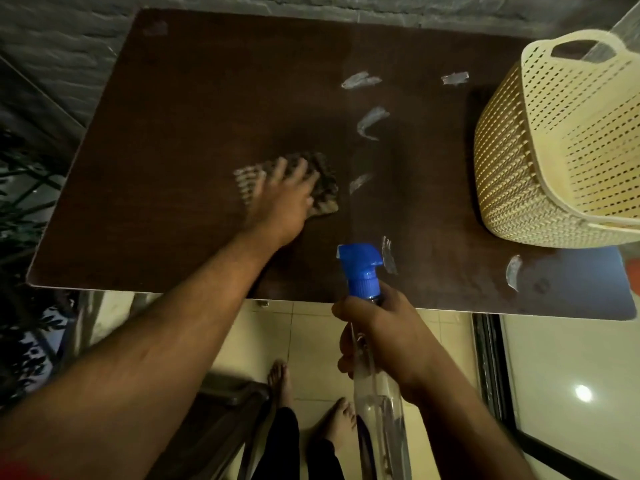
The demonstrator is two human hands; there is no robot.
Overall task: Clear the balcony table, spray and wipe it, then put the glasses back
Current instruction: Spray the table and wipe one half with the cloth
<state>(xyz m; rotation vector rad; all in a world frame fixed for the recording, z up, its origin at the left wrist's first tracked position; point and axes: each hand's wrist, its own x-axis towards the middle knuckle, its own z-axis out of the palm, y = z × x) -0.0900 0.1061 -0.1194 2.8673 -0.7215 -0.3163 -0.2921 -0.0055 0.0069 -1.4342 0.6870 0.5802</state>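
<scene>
Left hand (291, 192), fingers spread flat, presses ridged grey cloth (323, 183) onto dark brown tabletop (173, 133), probably mid-wipe (blurred). Right hand (384, 334) grips clear blue-nozzled spray bottle (362, 271) near edge, ready.

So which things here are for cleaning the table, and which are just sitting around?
For the job:
- table, being wiped
- cloth under the left hand
- spray bottle in the right hand

Just there:
- cream basket on the table's right end
- plant at the left
- peeling pale patches on the tabletop

No glasses in view.
</scene>
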